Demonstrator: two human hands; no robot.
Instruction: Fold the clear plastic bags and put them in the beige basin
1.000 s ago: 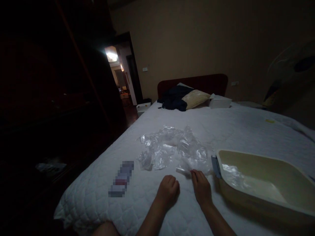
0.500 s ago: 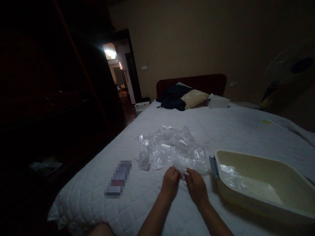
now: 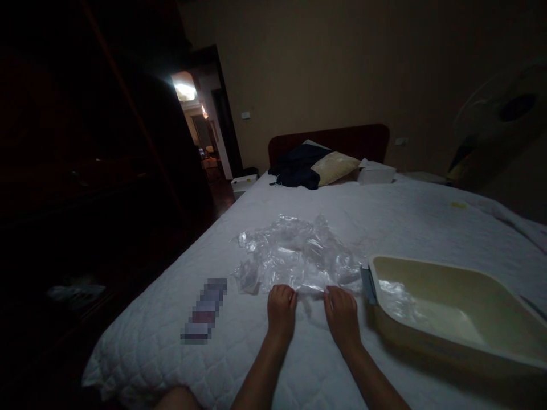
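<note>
Crumpled clear plastic bags [image 3: 294, 250] lie in a loose heap on the white quilted bed. At the heap's near edge, my left hand [image 3: 282, 307] pinches one bag's edge with its fingers curled. My right hand [image 3: 341, 310] grips the same edge a short way to the right. Between the two hands the plastic is drawn out in a fairly straight line. To the right of my right hand stands a cream plastic bin [image 3: 431, 336] with a grey side latch. Inside it, against the left wall, is some more clear plastic [image 3: 397, 299].
A blurred-out flat object [image 3: 204, 310] lies left of my hands. Dark clothing [image 3: 299, 165], a beige pillow [image 3: 335, 168] and a white box [image 3: 376, 172] are by the headboard [image 3: 333, 139]. A fan [image 3: 513, 108] stands at the right. The bed's edge drops off at the left.
My hands have moved apart, the left one to the left and the right one slightly right. The plastic edge bunched between them is now spread out. The view has shifted slightly.
</note>
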